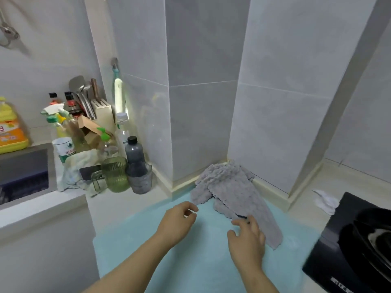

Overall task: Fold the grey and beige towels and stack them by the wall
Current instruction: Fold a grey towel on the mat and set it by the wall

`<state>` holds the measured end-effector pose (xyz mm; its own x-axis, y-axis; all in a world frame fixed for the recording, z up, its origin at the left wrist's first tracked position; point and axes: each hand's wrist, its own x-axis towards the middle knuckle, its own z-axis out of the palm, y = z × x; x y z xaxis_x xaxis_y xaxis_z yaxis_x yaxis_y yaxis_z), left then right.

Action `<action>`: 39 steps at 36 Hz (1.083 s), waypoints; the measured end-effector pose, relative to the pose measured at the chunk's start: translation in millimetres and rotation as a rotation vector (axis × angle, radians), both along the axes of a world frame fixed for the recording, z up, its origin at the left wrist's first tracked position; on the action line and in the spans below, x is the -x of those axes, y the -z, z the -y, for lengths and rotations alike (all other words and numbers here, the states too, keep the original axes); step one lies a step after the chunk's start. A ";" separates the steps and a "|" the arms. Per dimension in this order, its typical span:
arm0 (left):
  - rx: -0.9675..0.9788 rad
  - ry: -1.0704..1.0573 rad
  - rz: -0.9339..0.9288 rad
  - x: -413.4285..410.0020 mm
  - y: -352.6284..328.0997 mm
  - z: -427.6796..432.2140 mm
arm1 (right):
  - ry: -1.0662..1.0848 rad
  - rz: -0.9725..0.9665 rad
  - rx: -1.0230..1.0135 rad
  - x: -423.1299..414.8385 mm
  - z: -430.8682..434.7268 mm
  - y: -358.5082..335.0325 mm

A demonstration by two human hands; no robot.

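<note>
One grey towel lies crumpled on the blue mat on the desk, in the corner against the wall. Left hand fingers loosely curled, empty; right hand fingers spread at its near edge.

A home kitchen is indicated: a sink is set at the left, with bottles, utensils and a knife block crowded against tiled walls.
</note>
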<state>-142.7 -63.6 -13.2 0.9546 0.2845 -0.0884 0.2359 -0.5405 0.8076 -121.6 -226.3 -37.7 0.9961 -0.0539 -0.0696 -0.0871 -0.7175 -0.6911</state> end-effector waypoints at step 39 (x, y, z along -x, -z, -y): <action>-0.236 0.810 0.639 -74.7 103.2 -88.0 | 0.686 0.526 -0.404 49.5 -139.6 64.1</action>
<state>-68.0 24.3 -116.4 0.7166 -0.5138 0.4717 -0.6972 -0.5059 0.5080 -171.0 -86.7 -101.8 0.6654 -0.7078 0.2372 -0.0076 -0.3241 -0.9460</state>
